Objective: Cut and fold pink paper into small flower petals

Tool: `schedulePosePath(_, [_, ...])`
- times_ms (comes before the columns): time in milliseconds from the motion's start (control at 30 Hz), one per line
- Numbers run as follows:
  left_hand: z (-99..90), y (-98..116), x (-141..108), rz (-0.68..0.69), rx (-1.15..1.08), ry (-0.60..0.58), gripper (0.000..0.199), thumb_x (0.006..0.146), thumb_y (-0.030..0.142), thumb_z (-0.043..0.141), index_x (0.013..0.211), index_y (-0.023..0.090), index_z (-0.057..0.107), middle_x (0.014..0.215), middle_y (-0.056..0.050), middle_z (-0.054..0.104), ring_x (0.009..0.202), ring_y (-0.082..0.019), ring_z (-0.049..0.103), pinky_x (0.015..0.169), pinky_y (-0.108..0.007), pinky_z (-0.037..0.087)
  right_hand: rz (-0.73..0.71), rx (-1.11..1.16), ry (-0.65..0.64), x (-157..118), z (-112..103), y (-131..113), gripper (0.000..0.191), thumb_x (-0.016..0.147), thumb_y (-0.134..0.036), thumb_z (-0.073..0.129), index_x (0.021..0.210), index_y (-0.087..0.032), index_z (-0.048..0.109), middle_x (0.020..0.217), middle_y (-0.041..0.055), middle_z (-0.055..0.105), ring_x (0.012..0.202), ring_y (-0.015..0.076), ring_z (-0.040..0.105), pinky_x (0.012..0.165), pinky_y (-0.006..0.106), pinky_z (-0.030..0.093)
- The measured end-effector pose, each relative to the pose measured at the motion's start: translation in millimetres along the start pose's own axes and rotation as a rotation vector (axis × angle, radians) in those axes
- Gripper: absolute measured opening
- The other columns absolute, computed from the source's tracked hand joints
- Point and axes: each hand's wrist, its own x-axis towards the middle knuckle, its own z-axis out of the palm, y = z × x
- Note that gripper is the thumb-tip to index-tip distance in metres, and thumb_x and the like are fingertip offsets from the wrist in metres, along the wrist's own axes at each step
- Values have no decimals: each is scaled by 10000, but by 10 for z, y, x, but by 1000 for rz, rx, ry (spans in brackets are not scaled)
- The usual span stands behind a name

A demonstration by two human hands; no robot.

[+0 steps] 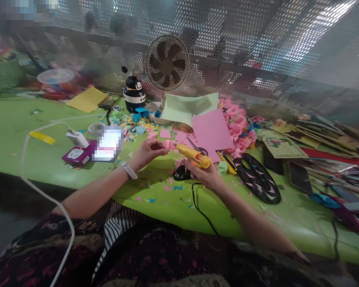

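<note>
My left hand (pixel 151 152), with a white watch at the wrist, pinches a small folded piece of pink paper (pixel 168 144) between thumb and fingers. My right hand (pixel 205 172) is wrapped round a yellow glue gun (pixel 193 154), whose nozzle points left, close beside the pink piece. Whether the nozzle touches the paper I cannot tell. Under my right hand lies a glossy black object (pixel 182 173). Behind the glue gun are dark scissors (pixel 197 146) and a pink sheet (pixel 212 129). A yellow cutter (pixel 227 162) lies to the right of my hand.
A phone (pixel 108 143) rests by a purple power strip (pixel 77 154) with a white cable. A fan (pixel 166 63), a dark bottle (pixel 134 95) and pink paper flowers (pixel 235 119) stand behind. At right lie a black oval board (pixel 259 178), sticks and papers.
</note>
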Motion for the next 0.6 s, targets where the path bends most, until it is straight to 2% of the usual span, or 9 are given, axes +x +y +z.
schedulePosePath(300, [48,45,-45,42,11,5,275,691,351,813,736,164,616,735,-28,718,706,-141,694,682,-285,585,-9,-76,26,-36,51,11,320,779,-513,686,876,-214,629,606,-28,500,500,110,441,392,243,324])
schedulePosePath(433, [49,28,-53,65,0,-11,279,698,350,808,743,161,607,762,-30,724,737,-149,706,698,-287,598,-14,-89,31,-30,50,34,380,784,-546,682,876,-179,640,601,-21,511,505,107,452,405,241,337])
schedulePosePath(600, [46,25,-55,93,38,1,234,708,302,805,745,154,628,721,-19,703,697,-131,690,678,-261,585,-17,-94,51,-22,46,38,395,771,-543,696,892,-170,650,620,-10,531,534,115,477,419,244,350])
